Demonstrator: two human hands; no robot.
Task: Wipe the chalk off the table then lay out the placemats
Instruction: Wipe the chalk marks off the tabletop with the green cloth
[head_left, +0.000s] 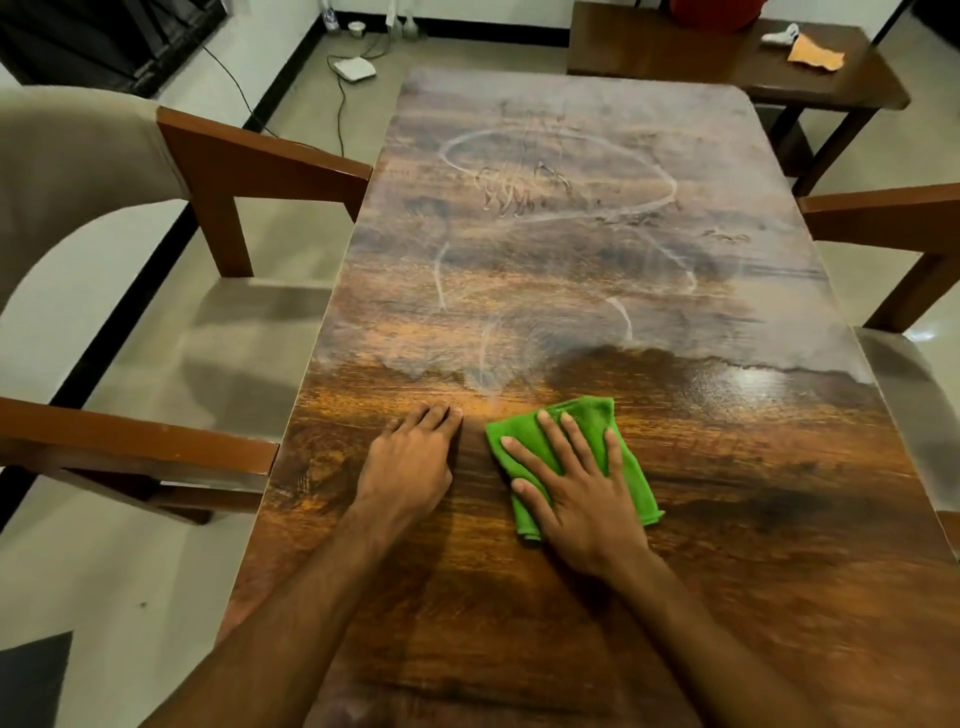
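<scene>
A long wooden table (753, 519) runs away from me. White chalk marks (561, 208) loop and smear over its middle and far half, while the near part looks dark and glossy. A folded green cloth (631, 470) lies flat on the near part. My right hand (576, 488) presses on it with straight, spread fingers. My left hand (410, 462) rests flat on the bare wood just left of the cloth, fingers together. No placemats are in view.
Wooden chairs with beige cushions stand at the left (218, 171) and right (893, 218) of the table. A dark side table (675, 52) at the back holds an orange cloth (815, 54). A white device (354, 68) with cables lies on the floor.
</scene>
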